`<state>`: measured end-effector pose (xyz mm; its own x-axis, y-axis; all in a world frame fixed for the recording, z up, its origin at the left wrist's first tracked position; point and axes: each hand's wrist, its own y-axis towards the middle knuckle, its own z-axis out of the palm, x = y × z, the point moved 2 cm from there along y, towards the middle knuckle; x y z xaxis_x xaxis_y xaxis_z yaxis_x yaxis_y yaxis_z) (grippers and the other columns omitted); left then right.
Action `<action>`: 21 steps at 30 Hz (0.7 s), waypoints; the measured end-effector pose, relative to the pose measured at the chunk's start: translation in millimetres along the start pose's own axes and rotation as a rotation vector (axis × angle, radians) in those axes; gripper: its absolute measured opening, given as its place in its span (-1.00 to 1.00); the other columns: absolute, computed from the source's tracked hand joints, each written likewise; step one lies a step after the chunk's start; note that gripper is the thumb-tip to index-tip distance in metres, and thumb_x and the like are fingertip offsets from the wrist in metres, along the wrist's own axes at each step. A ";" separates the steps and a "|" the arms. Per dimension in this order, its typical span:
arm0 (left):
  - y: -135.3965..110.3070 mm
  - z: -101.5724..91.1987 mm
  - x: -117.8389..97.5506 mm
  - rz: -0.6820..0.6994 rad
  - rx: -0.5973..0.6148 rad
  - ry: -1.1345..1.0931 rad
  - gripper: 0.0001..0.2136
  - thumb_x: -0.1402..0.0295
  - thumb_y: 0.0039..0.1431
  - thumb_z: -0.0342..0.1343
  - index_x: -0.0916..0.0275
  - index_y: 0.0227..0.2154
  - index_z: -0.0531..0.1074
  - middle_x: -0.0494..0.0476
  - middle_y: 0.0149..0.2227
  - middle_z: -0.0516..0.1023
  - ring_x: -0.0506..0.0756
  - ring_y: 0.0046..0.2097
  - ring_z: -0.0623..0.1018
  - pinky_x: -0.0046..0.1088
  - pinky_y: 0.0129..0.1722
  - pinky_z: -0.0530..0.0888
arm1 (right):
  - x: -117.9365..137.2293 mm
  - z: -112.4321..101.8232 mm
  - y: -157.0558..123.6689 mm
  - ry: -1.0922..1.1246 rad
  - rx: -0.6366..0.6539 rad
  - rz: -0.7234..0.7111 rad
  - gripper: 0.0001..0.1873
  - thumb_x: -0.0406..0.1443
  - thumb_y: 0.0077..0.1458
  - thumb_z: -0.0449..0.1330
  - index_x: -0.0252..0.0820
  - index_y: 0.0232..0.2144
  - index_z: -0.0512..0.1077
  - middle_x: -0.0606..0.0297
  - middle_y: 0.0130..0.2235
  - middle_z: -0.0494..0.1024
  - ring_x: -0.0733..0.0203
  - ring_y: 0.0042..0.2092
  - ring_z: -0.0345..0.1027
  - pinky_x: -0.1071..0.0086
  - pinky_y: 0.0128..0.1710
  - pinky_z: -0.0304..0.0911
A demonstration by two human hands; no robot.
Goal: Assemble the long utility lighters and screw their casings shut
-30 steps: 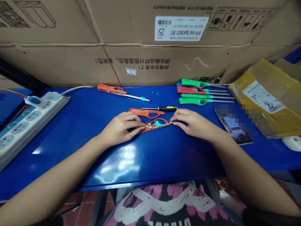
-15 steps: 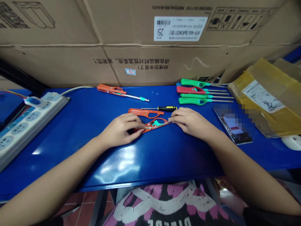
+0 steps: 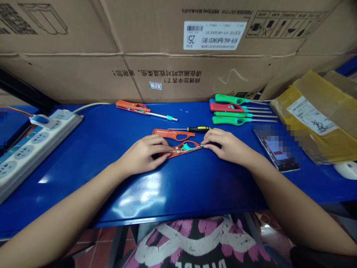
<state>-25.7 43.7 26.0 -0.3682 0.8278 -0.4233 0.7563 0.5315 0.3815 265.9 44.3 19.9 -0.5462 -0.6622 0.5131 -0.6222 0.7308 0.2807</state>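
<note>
We centre our clock face on the opened orange plastic shell half (image 3: 182,152), which lies on the glossy blue table (image 3: 178,186) between the two hands. The left hand (image 3: 147,154), at nine o'clock, has thumb and fingertips clamped on a slender translucent tube (image 3: 175,151) over the shell's wide end. The right hand (image 3: 225,145), at three o'clock, pinches a small grey piece (image 3: 202,145) at the pointed end; its exact shape we cannot tell. Inside the shell we note a teal-green trigger (image 3: 184,147). Just beside, at eleven o'clock, lies a second orange plastic shell half (image 3: 170,133); at one o'clock, a black-and-yellow-handled screwdriver (image 3: 198,129). Farther out we find an orange lighter with a silver metal barrel (image 3: 131,106) at ten o'clock, a row of green and red long-barrelled lighters (image 3: 227,107) at two, and a dark smartphone (image 3: 275,149) at three, beyond the right hand.
</note>
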 end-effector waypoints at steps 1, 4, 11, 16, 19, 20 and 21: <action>0.2 -0.1 -0.5 0.001 0.006 -0.002 -0.82 0.45 0.31 0.13 0.22 -0.11 0.60 0.16 -0.19 0.63 0.10 -0.15 0.59 -0.32 -0.10 0.53 | 0.5 0.2 0.7 0.020 -0.003 0.023 -0.88 -0.39 0.26 0.18 -0.19 -0.29 0.54 0.17 -0.22 0.60 0.10 -0.11 0.46 0.24 -0.06 0.36; 0.6 -0.3 -1.3 0.002 0.016 -0.002 -0.80 0.45 0.32 0.11 0.21 -0.11 0.60 0.16 -0.20 0.62 0.10 -0.16 0.59 -0.33 -0.12 0.53 | 0.3 0.8 1.9 0.075 0.003 0.069 -0.91 -0.41 0.21 0.23 -0.17 -0.32 0.53 0.21 -0.25 0.62 0.12 -0.14 0.48 0.25 -0.08 0.36; 0.0 -1.4 -2.0 -0.008 0.021 -0.044 -0.78 0.45 0.30 0.12 0.18 -0.09 0.62 0.15 -0.21 0.63 0.09 -0.17 0.60 -0.35 -0.13 0.55 | -3.6 1.1 2.2 0.045 -0.027 0.009 -0.90 -0.37 0.24 0.23 -0.15 -0.31 0.55 0.21 -0.25 0.65 0.10 -0.15 0.49 0.19 -0.03 0.34; 1.1 -4.3 -6.4 -0.004 0.079 -0.063 -0.77 0.36 0.26 0.19 0.22 -0.05 0.59 0.17 -0.16 0.63 0.12 -0.13 0.61 -0.32 -0.08 0.56 | -3.7 2.7 3.3 0.038 -0.047 -0.027 -0.89 -0.39 0.25 0.20 -0.15 -0.30 0.53 0.21 -0.25 0.62 0.10 -0.14 0.46 0.19 -0.04 0.35; 1.6 -5.8 -7.5 0.007 0.120 -0.011 -0.74 0.30 0.27 0.20 0.25 -0.03 0.56 0.20 -0.16 0.61 0.14 -0.13 0.60 -0.30 -0.11 0.56 | -5.0 4.1 2.8 0.064 -0.036 0.001 -0.89 -0.38 0.26 0.19 -0.14 -0.27 0.52 0.20 -0.22 0.60 0.10 -0.10 0.45 0.20 -0.03 0.36; 1.7 -6.2 -7.5 0.016 0.123 0.011 -0.75 0.31 0.29 0.18 0.25 -0.03 0.56 0.20 -0.16 0.61 0.14 -0.13 0.59 -0.29 -0.11 0.56 | -5.1 4.3 2.4 0.072 -0.027 0.010 -0.89 -0.38 0.26 0.18 -0.14 -0.25 0.52 0.19 -0.20 0.59 0.10 -0.08 0.45 0.20 -0.02 0.36; 1.8 -6.6 -7.5 0.030 0.117 0.034 -0.76 0.34 0.31 0.15 0.26 -0.03 0.56 0.20 -0.16 0.61 0.14 -0.12 0.59 -0.28 -0.11 0.56 | -4.9 4.4 1.9 0.078 -0.018 0.017 -0.89 -0.37 0.26 0.18 -0.14 -0.23 0.53 0.18 -0.17 0.58 0.10 -0.06 0.45 0.21 0.00 0.37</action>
<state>-25.1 39.7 35.3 -0.3607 0.8498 -0.3844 0.8248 0.4831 0.2940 264.9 48.2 14.3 -0.5106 -0.6351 0.5796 -0.6027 0.7451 0.2856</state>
